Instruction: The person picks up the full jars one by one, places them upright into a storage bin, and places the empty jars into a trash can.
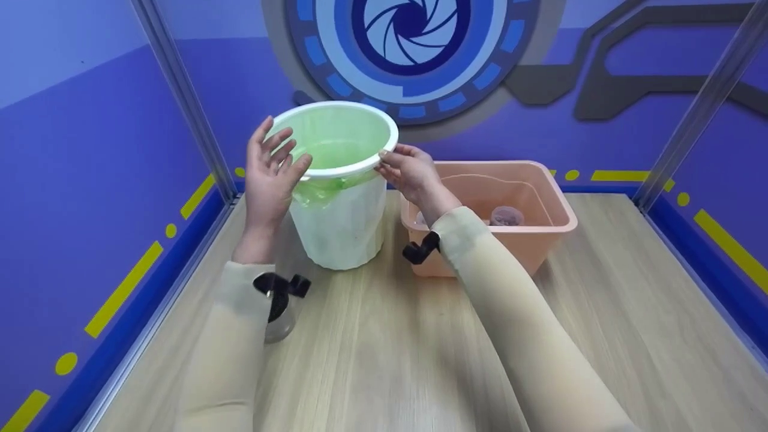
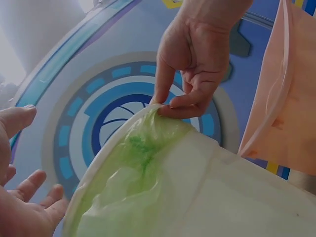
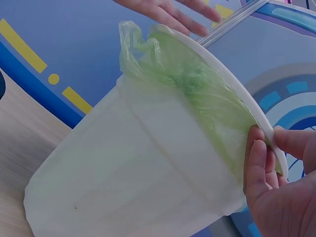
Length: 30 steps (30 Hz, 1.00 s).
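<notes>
A white trash bin (image 1: 342,231) stands on the table, lined with a thin green trash bag (image 3: 197,91). The bag's edge is folded over the outside below the white rim (image 1: 336,173). My right hand (image 1: 414,174) pinches the rim at its right side, with the thumb on top and the fingers underneath, against the bag. At the left side of the rim my left hand (image 1: 267,186) is raised with its fingers spread, holding nothing. In the right wrist view a bunched flap of bag sticks out near the left hand (image 3: 168,12).
A pink rectangular tub (image 1: 480,255) stands right of the bin, with a small clear round item (image 1: 507,216) inside. Under my left forearm a clear object (image 1: 281,327) sits partly hidden on the table. Blue-purple panels (image 1: 108,180) wall in the table.
</notes>
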Each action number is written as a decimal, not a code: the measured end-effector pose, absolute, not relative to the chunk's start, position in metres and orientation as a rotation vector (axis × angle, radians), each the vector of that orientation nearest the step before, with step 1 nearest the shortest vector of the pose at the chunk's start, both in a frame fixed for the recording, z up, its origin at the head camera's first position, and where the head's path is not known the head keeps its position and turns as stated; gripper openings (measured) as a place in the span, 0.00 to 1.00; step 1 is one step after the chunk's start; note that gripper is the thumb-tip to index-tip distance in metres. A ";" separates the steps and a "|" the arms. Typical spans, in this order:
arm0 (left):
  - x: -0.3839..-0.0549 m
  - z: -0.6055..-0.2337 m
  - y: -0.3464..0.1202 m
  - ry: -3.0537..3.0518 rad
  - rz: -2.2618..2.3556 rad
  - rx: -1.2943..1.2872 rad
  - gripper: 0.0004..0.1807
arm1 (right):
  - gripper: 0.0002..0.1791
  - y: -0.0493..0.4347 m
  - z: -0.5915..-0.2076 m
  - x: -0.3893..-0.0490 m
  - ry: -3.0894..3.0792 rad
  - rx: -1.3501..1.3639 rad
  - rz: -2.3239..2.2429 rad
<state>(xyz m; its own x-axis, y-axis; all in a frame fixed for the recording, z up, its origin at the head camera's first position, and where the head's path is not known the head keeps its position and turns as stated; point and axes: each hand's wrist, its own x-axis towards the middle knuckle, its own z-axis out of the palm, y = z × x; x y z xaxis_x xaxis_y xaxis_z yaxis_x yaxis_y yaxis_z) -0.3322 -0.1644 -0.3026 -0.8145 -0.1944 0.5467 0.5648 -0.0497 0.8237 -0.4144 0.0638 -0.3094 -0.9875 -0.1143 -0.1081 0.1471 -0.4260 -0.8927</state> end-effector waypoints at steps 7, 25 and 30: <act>-0.295 -0.330 -0.201 -1.752 -1.963 -0.526 0.44 | 0.25 0.064 -0.311 -0.415 1.618 0.029 -2.515; -0.243 -0.477 -0.303 -2.307 -1.966 -0.440 0.51 | 0.26 0.064 -0.310 -0.415 1.627 0.050 -2.500; -0.241 -0.497 -0.305 -2.370 -1.966 -0.316 0.54 | 0.25 0.064 -0.310 -0.415 1.634 0.051 -2.498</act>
